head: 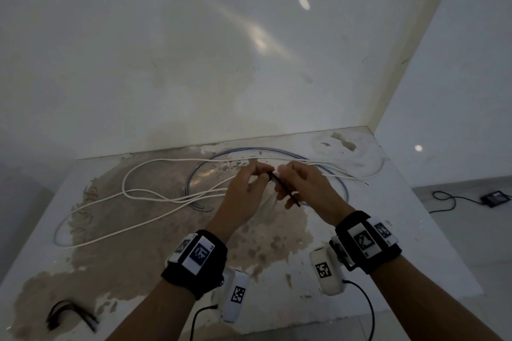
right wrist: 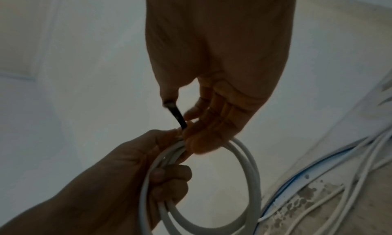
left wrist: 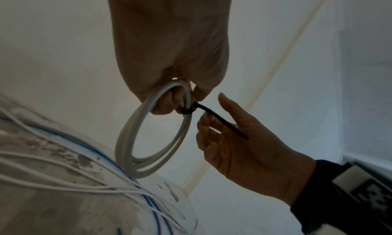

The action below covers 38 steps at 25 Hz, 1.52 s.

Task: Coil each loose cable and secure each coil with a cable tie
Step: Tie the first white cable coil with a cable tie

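Above the table [head: 388,230] my left hand [head: 260,174] grips a small coil of white cable [left wrist: 125,138], largely hidden by both hands in the head view. A black cable tie [left wrist: 220,121] is looped round the coil beside my left fingers [left wrist: 167,104]. Its tail runs out to my right hand [left wrist: 212,114], which pinches it between thumb and curled fingers. In the right wrist view the tie [right wrist: 178,116] leaves the right thumb and meets the coil [right wrist: 253,180] at my left hand [right wrist: 169,148].
Loose white cables [head: 180,160] and a blue cable [head: 243,149] sprawl over the worn table behind the hands. A bunch of spare black cable ties [head: 69,313] lies at the front left corner. A dark device [head: 496,198] with a cord sits on the floor at right.
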Each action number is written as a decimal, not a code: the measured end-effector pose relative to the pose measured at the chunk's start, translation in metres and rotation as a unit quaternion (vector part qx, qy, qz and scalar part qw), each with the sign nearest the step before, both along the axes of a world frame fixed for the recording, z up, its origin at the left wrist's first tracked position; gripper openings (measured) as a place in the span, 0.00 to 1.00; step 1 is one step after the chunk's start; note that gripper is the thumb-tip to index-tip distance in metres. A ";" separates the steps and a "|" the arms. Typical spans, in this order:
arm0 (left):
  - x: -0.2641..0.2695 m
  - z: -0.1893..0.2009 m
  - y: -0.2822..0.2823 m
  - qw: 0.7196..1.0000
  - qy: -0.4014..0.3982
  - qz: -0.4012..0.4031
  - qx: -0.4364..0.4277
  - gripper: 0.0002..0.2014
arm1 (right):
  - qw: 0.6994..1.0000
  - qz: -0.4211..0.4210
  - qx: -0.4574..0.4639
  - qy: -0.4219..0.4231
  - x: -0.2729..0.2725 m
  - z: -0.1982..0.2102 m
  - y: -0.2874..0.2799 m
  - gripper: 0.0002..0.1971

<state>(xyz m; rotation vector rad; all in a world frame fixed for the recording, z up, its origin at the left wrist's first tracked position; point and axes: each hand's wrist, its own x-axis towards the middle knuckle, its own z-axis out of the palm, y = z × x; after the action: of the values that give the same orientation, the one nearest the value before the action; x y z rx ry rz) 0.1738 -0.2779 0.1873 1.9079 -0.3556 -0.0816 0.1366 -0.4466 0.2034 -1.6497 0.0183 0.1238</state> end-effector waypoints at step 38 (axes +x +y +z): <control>0.017 -0.009 0.027 0.984 0.023 -0.116 0.136 0.19 | 0.999 0.006 -0.041 -0.011 -0.007 -0.030 0.027 0.09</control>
<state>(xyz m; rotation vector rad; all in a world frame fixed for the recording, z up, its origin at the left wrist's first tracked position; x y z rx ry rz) 0.1912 -0.2512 0.1783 2.1215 -0.5578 -0.3436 0.1298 -0.4193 0.1733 -1.7332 -0.0044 0.1150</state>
